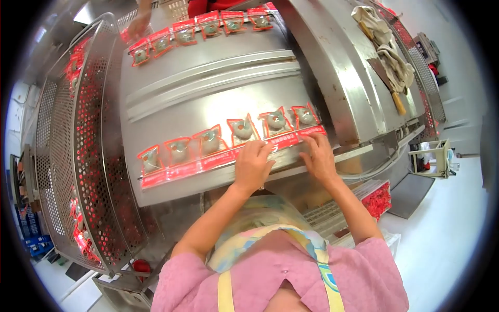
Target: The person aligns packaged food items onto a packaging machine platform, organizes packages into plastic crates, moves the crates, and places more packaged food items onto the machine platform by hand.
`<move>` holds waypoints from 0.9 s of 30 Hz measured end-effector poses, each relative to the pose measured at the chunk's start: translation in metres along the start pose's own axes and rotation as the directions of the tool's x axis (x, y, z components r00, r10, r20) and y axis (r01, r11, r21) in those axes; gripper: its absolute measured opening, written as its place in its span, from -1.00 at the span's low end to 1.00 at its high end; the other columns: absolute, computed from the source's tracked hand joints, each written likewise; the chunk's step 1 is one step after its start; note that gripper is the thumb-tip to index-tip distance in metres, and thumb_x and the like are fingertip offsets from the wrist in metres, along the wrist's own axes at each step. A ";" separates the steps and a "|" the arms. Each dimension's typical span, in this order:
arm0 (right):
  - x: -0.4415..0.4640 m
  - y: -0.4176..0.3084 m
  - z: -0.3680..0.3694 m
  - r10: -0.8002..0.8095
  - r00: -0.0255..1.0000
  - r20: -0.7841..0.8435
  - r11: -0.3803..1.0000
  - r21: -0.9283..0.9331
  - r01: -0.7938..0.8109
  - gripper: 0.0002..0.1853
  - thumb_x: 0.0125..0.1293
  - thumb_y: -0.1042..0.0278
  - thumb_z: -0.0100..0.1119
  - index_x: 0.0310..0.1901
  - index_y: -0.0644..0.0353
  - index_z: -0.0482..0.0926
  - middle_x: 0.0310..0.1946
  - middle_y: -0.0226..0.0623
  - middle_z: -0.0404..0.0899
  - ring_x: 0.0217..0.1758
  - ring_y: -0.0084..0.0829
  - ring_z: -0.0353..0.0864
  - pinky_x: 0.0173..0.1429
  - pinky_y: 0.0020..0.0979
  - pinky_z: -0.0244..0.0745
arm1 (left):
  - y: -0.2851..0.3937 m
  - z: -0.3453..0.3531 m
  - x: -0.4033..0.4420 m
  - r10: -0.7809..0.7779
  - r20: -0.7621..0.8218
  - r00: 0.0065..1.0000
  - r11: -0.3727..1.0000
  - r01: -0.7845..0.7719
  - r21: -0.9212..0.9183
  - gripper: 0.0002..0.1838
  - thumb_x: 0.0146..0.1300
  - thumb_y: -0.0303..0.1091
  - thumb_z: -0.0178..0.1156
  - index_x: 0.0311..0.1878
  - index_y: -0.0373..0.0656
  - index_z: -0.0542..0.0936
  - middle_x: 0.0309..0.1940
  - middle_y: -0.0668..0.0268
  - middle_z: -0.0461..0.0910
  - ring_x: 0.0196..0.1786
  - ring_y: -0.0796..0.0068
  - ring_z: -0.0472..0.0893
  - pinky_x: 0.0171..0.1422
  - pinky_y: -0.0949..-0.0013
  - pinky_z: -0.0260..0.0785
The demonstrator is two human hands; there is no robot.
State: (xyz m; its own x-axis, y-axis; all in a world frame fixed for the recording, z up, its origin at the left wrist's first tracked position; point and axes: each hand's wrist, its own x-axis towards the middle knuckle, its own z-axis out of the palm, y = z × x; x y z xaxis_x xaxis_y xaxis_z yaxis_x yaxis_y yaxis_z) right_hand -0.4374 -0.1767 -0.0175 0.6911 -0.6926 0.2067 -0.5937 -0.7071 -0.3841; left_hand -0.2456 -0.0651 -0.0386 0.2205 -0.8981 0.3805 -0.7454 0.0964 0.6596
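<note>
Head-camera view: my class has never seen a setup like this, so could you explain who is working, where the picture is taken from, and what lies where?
No robot here: a person works with two bare hands, seen by one camera worn on the head, looking forward and down. On the metal table lie a near row of clear, red-edged packets and a far row of similar packets. The left hand and right hand are at the near row's red ends; whether they grip is unclear. Another person's blurred hand is beyond, at upper left. A cloth lies to the right.
</note>
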 end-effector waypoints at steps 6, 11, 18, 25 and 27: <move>0.026 -0.024 0.031 -0.166 0.986 0.012 0.981 0.098 0.165 -0.64 -0.04 0.51 0.33 -0.13 0.17 0.53 -0.10 -0.18 0.46 -0.02 -0.14 0.46 0.05 -0.22 0.39 | -0.027 -0.019 -0.020 -0.111 -0.022 0.994 0.982 0.113 0.152 -0.65 -0.09 -0.47 0.33 -0.14 -0.14 0.55 -0.23 0.24 0.50 -0.12 0.16 0.47 -0.05 0.17 0.34; 0.027 -0.006 0.048 -0.156 0.988 -0.013 0.956 0.250 0.154 -0.87 0.03 0.52 0.28 -0.34 0.23 0.58 -0.25 -0.22 0.49 -0.16 -0.19 0.49 -0.10 -0.26 0.41 | -0.034 -0.010 -0.019 -0.072 -0.038 0.997 0.981 0.078 0.179 -0.93 0.03 -0.51 0.21 -0.38 -0.12 0.58 -0.42 0.32 0.50 -0.26 0.24 0.48 -0.20 0.21 0.37; 0.019 -0.006 0.031 -0.227 0.974 -0.016 0.913 0.345 0.219 -0.86 0.03 0.49 0.30 -0.32 0.23 0.60 -0.25 -0.21 0.50 -0.17 -0.17 0.50 -0.11 -0.24 0.43 | -0.020 0.000 -0.024 -0.129 -0.075 0.989 0.958 0.143 0.248 -0.89 0.03 -0.52 0.22 -0.34 -0.13 0.58 -0.37 0.30 0.50 -0.23 0.23 0.49 -0.20 0.22 0.39; -0.057 0.030 -0.041 -0.323 0.933 0.155 0.822 0.534 0.196 -0.87 0.09 0.44 0.30 -0.29 0.20 0.63 -0.19 -0.19 0.58 -0.15 -0.19 0.59 -0.13 -0.29 0.51 | 0.024 0.006 -0.035 -0.169 -0.242 0.955 0.922 0.240 0.303 -0.71 0.00 -0.52 0.26 -0.14 -0.16 0.54 -0.21 0.23 0.49 -0.12 0.15 0.48 -0.04 0.19 0.37; -0.080 0.059 -0.068 -0.255 0.952 0.167 0.816 0.565 0.119 -0.87 0.08 0.46 0.32 -0.31 0.21 0.63 -0.23 -0.18 0.60 -0.21 -0.19 0.61 -0.17 -0.33 0.53 | 0.027 0.007 -0.038 -0.172 -0.326 0.930 0.890 0.288 0.353 -0.68 0.00 -0.53 0.28 -0.11 -0.19 0.54 -0.16 0.19 0.50 -0.08 0.11 0.48 0.02 0.17 0.36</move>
State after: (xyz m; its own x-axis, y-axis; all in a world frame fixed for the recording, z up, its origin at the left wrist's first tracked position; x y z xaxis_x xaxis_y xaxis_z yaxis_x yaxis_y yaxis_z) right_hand -0.5555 -0.1723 0.0042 0.8786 -0.4552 0.1443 -0.1690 -0.5790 -0.7976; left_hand -0.2789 -0.0314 -0.0399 0.5379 -0.7118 0.4517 -0.8221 -0.3243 0.4679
